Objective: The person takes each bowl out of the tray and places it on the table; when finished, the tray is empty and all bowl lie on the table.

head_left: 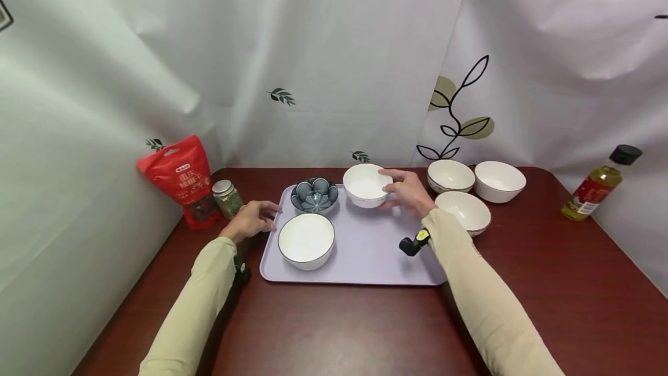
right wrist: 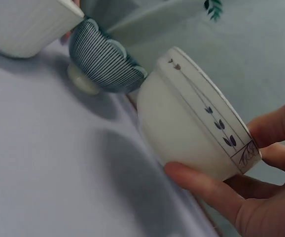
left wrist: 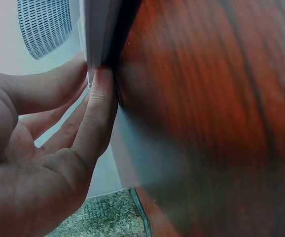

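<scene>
My right hand grips the right side of a white bowl over the back of the lavender tray. In the right wrist view this bowl shows a dark leaf band under its rim, with a shadow on the tray beneath. My left hand is at the tray's left edge; in the left wrist view, thumb and fingers pinch the rim. A blue-grey patterned bowl stands at the tray's back left. In front of it sits a dark-rimmed white bowl.
Right of the tray stand three white bowls: one at the back, a ribbed one and a nearer one. An oil bottle is at far right. A red pouch and a lidded jar stand left.
</scene>
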Demonstrator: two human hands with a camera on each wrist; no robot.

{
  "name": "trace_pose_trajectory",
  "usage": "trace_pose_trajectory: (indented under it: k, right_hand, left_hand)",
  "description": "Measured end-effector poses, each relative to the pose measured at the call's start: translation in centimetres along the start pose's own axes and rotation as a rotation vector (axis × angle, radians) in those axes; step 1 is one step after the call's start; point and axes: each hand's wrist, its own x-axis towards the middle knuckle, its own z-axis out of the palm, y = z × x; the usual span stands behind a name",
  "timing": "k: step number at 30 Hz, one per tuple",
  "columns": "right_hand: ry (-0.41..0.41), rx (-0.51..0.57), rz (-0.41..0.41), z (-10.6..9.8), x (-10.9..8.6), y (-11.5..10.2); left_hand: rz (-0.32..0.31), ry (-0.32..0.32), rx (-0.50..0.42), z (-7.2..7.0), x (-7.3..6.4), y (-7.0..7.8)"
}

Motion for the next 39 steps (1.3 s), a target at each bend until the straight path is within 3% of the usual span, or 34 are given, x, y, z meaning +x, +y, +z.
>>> trace_pose_trajectory:
  k: [9,18,26,33,39]
  right_hand:
    - [-0.044,-0.036,-0.038,-2.8,-2.4,-3.6]
    - [-0.061,-0.117,-0.104,-7.6,-6.3,-4.7]
    - [-0.017,-0.174,-0.132,-12.3,-9.1,-3.9]
    - [0.053,-0.059,-0.198,-15.5,-10.9,-2.3]
    - [0.079,0.037,-0.164,-18.5,-12.3,-0.7]
  left_hand:
    - [0.031,0.005,-0.023,-0.2,0.1,-0.1]
    - [0.051,0.007,-0.039,-0.2,0.0,-0.1]
    - [0.040,0.002,-0.047,-0.2,-0.1,-0.2]
    - [0.068,0.002,-0.046,-0.3,0.0,-0.2]
    - [0.052,-0.007,-0.051,0.0,0.1,-0.2]
